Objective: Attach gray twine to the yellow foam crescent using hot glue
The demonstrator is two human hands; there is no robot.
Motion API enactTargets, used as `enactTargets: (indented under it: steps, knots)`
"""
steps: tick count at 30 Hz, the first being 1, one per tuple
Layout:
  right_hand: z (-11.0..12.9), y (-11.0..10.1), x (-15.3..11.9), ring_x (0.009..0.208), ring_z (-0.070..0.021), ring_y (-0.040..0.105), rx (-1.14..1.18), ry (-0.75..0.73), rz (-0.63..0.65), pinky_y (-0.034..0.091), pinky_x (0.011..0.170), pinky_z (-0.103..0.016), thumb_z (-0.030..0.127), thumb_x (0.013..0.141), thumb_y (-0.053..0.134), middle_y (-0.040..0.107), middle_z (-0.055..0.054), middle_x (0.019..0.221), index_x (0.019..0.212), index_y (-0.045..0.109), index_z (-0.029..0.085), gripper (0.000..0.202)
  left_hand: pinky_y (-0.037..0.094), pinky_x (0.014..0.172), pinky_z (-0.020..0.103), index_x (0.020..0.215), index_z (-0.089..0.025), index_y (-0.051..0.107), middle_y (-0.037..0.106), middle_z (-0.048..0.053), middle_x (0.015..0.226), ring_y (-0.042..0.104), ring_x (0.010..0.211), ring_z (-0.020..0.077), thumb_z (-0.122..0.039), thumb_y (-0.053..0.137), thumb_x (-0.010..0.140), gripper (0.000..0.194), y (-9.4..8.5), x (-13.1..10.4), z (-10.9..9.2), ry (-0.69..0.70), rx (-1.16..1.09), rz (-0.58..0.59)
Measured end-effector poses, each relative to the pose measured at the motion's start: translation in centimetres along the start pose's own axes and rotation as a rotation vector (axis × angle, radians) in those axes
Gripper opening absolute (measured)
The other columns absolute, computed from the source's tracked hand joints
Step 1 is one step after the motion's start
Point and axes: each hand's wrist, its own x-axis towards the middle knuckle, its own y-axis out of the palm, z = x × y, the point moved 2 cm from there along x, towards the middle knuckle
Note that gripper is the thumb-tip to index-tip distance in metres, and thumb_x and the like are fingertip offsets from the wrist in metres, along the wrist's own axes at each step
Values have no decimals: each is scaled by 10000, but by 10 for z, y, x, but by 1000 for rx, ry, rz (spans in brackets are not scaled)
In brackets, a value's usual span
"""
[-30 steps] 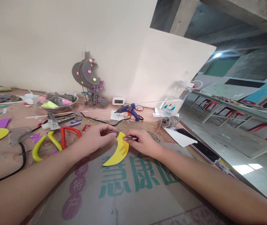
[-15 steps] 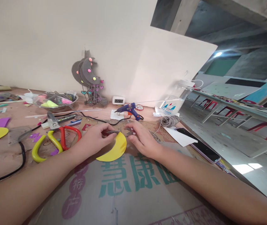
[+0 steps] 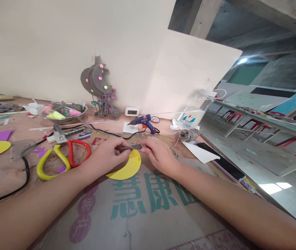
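A small dark grey piece (image 3: 135, 147), perhaps felt, is stretched between my two hands. My left hand (image 3: 108, 152) pinches its left end between thumb and fingers. The fingertips of my right hand (image 3: 159, 154) close on its right end. Just below lies a yellow crescent (image 3: 127, 168), its upper tip partly covered by the grey piece and my left fingers. Flat under both arms is a cardboard sheet (image 3: 106, 215) printed with green characters and purple circles.
Scissors with yellow and red handles (image 3: 71, 152) lie left of my left hand. Behind my hands is a blue glue gun (image 3: 144, 121) with a black cord. Grey cord (image 3: 188, 134), a phone (image 3: 223, 163) and a plastic jug (image 3: 193, 111) stand right. Grey moon ornaments (image 3: 98, 81) lean against the wall.
My right hand has moved left, and its fingertips now meet the grey piece beside my left hand. Before, a gap separated the hands. The yellow crescent has stayed nearly in place.
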Motion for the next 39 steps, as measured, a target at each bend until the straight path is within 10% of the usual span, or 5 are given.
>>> enactTargets:
  steps: [39]
  knots:
    - [-5, 4, 0, 835, -179, 567, 117, 23, 6, 424, 741, -300, 338, 922, 390, 640, -71, 854, 974, 593, 158, 276, 422, 592, 227, 798, -202, 598, 631, -29, 739, 552, 622, 126, -361, 519, 763, 181, -1, -1, -2, 7, 24, -20]
